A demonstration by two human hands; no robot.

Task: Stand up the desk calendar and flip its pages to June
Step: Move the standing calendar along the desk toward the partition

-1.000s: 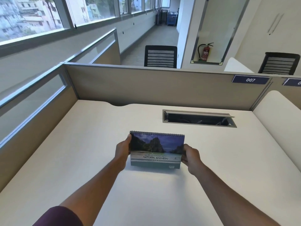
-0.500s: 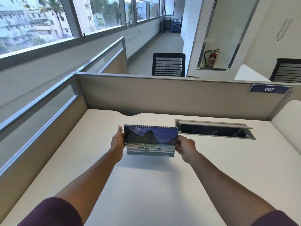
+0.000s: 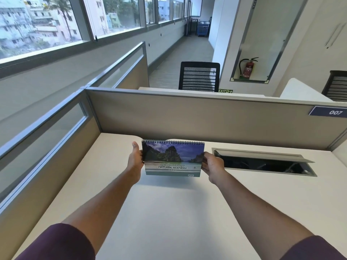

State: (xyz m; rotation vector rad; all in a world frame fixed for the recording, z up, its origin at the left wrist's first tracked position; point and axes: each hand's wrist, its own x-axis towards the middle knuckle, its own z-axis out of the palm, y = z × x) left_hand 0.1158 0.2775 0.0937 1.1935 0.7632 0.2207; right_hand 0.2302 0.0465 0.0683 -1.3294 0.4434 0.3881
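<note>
Left hand point(image 3: 135, 160) grips left edge of desk calendar point(image 3: 173, 158). Calendar upright, spiral binding on top, cover "Amazing Natural Scenery" facing person, held just above cream desk point(image 3: 169, 212), shadow under it. Right hand point(image 3: 212, 164) pinches right edge. Open cable tray point(image 3: 262, 162) just right of it.

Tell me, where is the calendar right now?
In the head view the calendar is mid-desk, held upright between the left hand and right hand, just left of the open cable slot.
</note>
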